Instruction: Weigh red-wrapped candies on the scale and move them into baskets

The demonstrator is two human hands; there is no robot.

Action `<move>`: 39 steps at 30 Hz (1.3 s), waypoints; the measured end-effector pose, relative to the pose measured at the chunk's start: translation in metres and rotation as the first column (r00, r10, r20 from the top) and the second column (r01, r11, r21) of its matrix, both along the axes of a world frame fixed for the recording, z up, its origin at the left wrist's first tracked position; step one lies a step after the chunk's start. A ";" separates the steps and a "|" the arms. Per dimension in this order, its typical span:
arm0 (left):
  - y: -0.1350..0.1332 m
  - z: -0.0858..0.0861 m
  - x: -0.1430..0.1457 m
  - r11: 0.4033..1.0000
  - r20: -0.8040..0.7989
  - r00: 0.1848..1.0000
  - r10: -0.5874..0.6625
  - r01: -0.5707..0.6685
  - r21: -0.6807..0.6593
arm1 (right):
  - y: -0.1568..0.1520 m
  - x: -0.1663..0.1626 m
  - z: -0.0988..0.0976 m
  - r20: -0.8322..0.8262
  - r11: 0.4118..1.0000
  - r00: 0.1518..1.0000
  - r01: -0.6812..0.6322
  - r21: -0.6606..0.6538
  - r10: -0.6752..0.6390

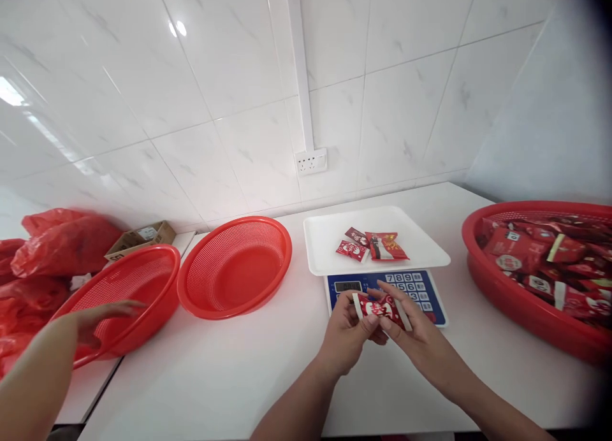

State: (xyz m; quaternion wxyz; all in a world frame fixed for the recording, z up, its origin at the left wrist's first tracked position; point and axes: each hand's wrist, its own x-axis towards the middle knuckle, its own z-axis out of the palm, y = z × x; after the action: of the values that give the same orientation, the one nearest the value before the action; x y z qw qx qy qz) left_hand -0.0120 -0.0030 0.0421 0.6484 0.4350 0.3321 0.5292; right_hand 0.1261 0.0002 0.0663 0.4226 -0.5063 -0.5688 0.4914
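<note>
Both of my hands grip one small red-and-white candy packet (380,307) in front of the scale. My left hand (348,332) pinches its left end, and my right hand (415,329) pinches the right end, thumbs on top. Just behind them is a blue digital scale (435,294), its keypad partly covered by my fingers. The scale's white tray (325,259) carries several red packets, among them a larger shiny red packet (386,246) and a smaller red-and-white packet (351,250).
A red basket (535,320) full of packets stands at right. Left of the scale is a red basket (239,281). Another person's hand (102,317) reaches into a second red basket (157,320) at left. Red plastic bags (71,243) and a cardboard box (143,236) lie beyond.
</note>
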 end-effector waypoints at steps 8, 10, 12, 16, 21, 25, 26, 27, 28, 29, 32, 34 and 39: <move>-0.008 -0.004 0.001 0.966 -0.433 0.891 0.140 -0.027 0.256 | -0.007 0.021 -0.007 -0.270 0.968 0.960 -0.140 -0.210 0.080; -0.010 -0.001 0.002 0.958 -0.538 0.823 0.179 -0.023 0.284 | -0.006 0.025 -0.005 -0.264 0.962 0.959 -0.166 -0.215 0.106; -0.010 0.005 0.001 0.959 -0.610 0.775 0.163 0.020 0.282 | -0.005 0.028 -0.005 -0.232 0.967 0.966 -0.157 -0.199 0.109; -0.005 0.024 -0.007 0.960 -0.644 0.752 0.143 0.054 0.275 | -0.002 0.032 -0.005 -0.137 0.992 0.990 0.002 -0.125 -0.019; 0.012 0.053 -0.036 0.771 -0.380 0.691 0.615 -0.425 0.475 | -0.002 0.037 -0.004 -0.111 0.992 0.988 0.100 -0.081 -0.109; 0.022 0.068 -0.064 0.619 -0.420 0.455 0.785 -0.561 0.549 | -0.004 0.041 -0.006 -0.098 0.989 0.987 0.114 -0.098 -0.124; 0.024 0.070 -0.070 0.606 -0.466 0.391 0.794 -0.570 0.555 | -0.004 0.042 -0.007 -0.093 0.989 0.988 0.112 -0.098 -0.121; 0.025 0.071 -0.074 0.599 -0.508 0.334 0.794 -0.574 0.559 | -0.004 0.043 -0.008 -0.085 0.989 0.989 0.110 -0.095 -0.118; 0.027 0.071 -0.078 0.596 -0.542 0.289 0.789 -0.574 0.562 | -0.004 0.043 -0.009 -0.076 0.990 0.990 0.110 -0.091 -0.117; 0.028 0.070 -0.082 0.598 -0.568 0.259 0.781 -0.570 0.563 | -0.003 0.044 -0.010 -0.065 0.990 0.991 0.111 -0.087 -0.116; 0.032 0.067 -0.090 0.615 -0.608 0.230 0.760 -0.557 0.558 | -0.002 0.044 -0.011 -0.034 0.990 0.992 0.120 -0.078 -0.123; 0.035 0.065 -0.095 0.625 -0.621 0.226 0.750 -0.547 0.557 | -0.002 0.045 -0.013 -0.017 0.989 0.991 0.130 -0.073 -0.131; 0.035 0.053 -0.093 0.581 -0.567 0.206 0.797 -0.516 0.630 | -0.001 0.047 -0.018 -0.002 0.990 0.991 0.135 -0.043 -0.135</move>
State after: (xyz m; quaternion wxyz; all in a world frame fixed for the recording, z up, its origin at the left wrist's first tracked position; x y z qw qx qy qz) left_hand -0.1047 0.0322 0.0946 0.0460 0.5304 0.6573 0.5334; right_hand 0.1731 -0.0004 0.0478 0.4455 -0.5513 -0.5214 0.4751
